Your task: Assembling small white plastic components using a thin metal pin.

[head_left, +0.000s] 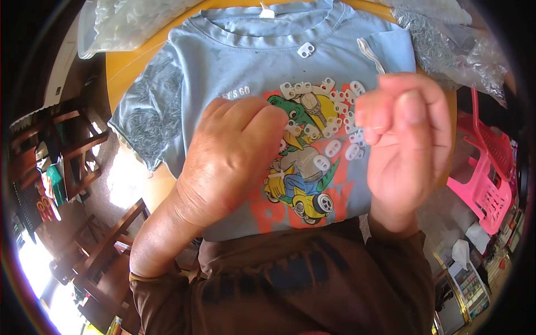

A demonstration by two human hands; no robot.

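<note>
A blue T-shirt (223, 61) with a printed cartoon lies spread over a round table. On its print are scattered several small white plastic pieces with two holes (333, 148), and one more white piece (306, 50) lies near the collar. My left hand (231, 153) is over the print's left side, back up, its fingers curled under; what they hold, if anything, is hidden. Raised beside the white pieces, my right hand (410, 137) has its thumb pressed to the curled fingers. Anything between them is too small to make out.
Thin dark-grey wire-like pieces (151, 106) are heaped on the shirt's left sleeve. A clear bag of similar pieces (441, 50) lies at the back right. Another clear bag (131, 25) holds pale items at the back left. A pink plastic chair (486, 190) stands to the right.
</note>
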